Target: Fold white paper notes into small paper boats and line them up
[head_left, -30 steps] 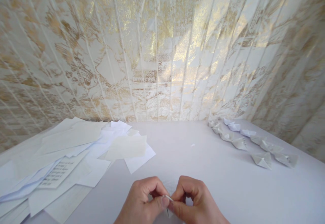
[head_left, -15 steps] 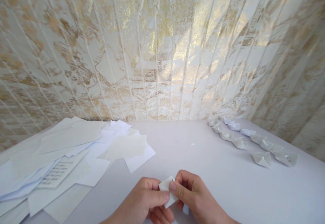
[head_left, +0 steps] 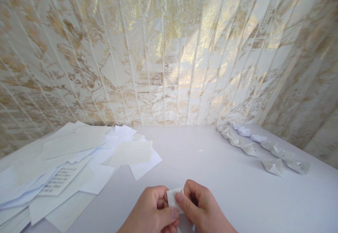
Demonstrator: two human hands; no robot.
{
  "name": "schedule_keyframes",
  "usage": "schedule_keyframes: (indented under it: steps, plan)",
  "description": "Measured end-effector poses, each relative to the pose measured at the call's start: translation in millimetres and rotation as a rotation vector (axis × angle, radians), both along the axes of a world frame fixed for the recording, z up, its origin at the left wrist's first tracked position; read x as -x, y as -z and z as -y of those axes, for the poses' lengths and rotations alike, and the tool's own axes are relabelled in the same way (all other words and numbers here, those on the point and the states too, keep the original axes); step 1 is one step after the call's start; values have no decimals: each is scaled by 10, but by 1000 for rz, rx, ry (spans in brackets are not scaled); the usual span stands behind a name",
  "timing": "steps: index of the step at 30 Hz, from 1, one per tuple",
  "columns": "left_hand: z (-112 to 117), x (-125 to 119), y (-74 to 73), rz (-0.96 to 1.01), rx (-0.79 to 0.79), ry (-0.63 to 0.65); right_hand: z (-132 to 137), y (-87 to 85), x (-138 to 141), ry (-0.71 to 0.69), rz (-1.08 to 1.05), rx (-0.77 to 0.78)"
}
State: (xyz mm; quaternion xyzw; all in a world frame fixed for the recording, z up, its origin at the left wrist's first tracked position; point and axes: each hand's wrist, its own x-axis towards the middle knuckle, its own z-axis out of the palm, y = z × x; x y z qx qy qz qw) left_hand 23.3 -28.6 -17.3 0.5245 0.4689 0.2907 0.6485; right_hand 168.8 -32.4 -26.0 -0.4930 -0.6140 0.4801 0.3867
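Observation:
Between my two hands is a small folded piece of white paper [head_left: 172, 196], held low at the front of the table. My left hand [head_left: 155, 210] pinches its lower left side with thumb and fingers. The thumb of my right hand [head_left: 199, 204] presses on its right part, with the fingers curled behind. My fingers cover part of the paper, so its full shape is hidden.
Loose sheets of paper [head_left: 76, 145], one printed with text [head_left: 59, 180], spread over the left of the white table [head_left: 182, 166]. Several folded paper boats [head_left: 273, 166] stand in two rows at the right. A tiny paper scrap [head_left: 200, 150] lies mid-table. A patterned curtain [head_left: 163, 49] hangs behind.
The folded paper has turned from a tilted diamond to a more level square. My left hand has shifted slightly right, and its thumb has slid lower. The sheets and boats have stayed put.

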Motion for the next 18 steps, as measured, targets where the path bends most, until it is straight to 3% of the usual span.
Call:
schedule_keyframes:
  steps: [8, 18]
  plan:
    - [-12, 61, 105, -90, -2, 106, 15, -143, -11, -111, 35, -45]
    - [-6, 71, 142, -207, -121, 96, 5, -110, -43, -93, 43, 56]
